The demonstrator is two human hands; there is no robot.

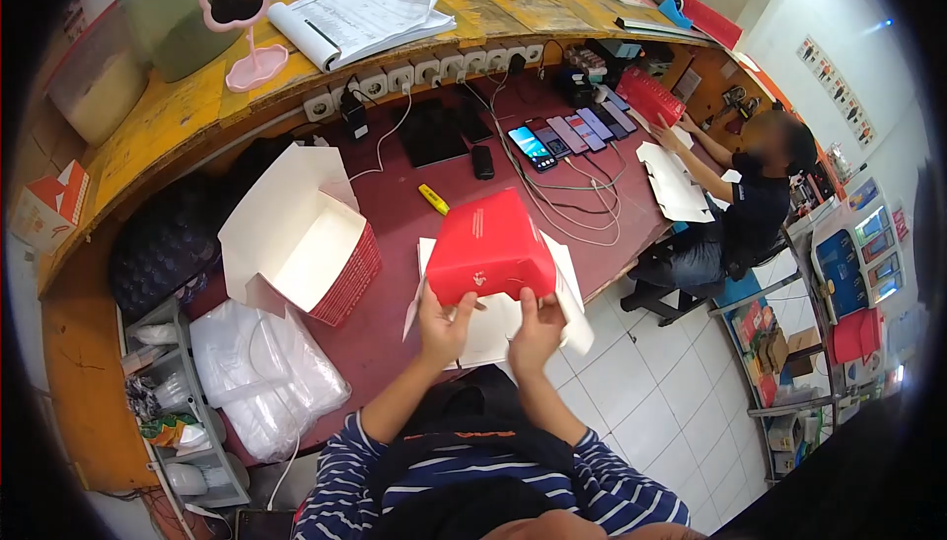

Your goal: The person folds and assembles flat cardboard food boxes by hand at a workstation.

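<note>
A red carton [490, 244] with small white print is between my two hands, above the dark red table. My left hand [444, 325] grips its lower left edge, thumb on the near face. At its lower right edge, my right hand [536, 331] holds it the same way. White unfolded card [490, 333] lies beneath and behind the carton. An open box [314, 244], white inside with red printed sides, stands to the left. The yellow marker [432, 199] lies just beyond the carton.
Several phones [572, 134] and cables lie at the back right. A co-worker [764, 185] sits at right, hands on a red box [651, 96]. Plastic-wrapped packs [261, 372] are at left. A shelf [434, 32] holds papers [360, 19] and a pink mirror [256, 65].
</note>
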